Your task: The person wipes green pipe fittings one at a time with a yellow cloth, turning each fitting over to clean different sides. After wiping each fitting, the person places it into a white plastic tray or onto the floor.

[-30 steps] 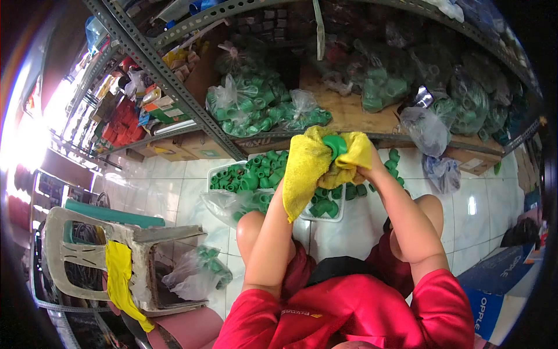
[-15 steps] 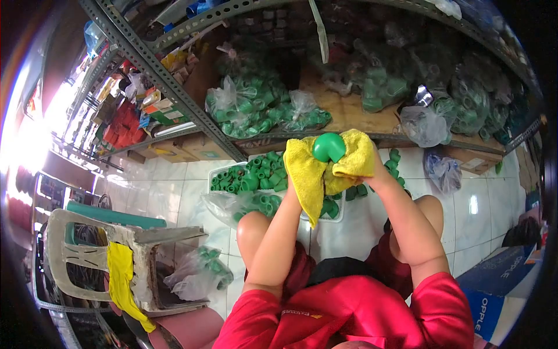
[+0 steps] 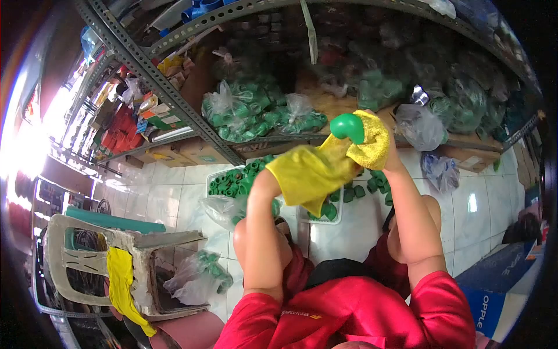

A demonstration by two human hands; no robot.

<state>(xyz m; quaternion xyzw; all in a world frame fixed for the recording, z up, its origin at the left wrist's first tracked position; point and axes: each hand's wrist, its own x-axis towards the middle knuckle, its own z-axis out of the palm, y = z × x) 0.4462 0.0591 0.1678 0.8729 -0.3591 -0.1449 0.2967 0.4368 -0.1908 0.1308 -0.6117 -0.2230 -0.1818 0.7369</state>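
A green pipe elbow (image 3: pixel 347 127) sticks out of a yellow cloth (image 3: pixel 308 174) in front of me. My right hand (image 3: pixel 392 148) is wrapped round the elbow through the bunched cloth, its fingers mostly covered. Lower and to the left, my left hand (image 3: pixel 267 185) is at the other end of the cloth, which drapes over it and hides its fingers. Beneath the cloth, green fittings (image 3: pixel 235 181) fill a white tray, and a second white tray (image 3: pixel 342 214) holds a few more.
Bags of green fittings (image 3: pixel 241 110) sit on a metal-framed shelf (image 3: pixel 279 139) ahead. A worn plastic chair (image 3: pixel 75 256) with a yellow cloth (image 3: pixel 120 279) stands at the left, beside a plastic bag (image 3: pixel 195 279) on the floor. A blue box (image 3: pixel 485 302) lies at the right.
The elbow and my right hand have moved up and slightly right. My left hand has moved left and away from the elbow, spreading the cloth between both hands.
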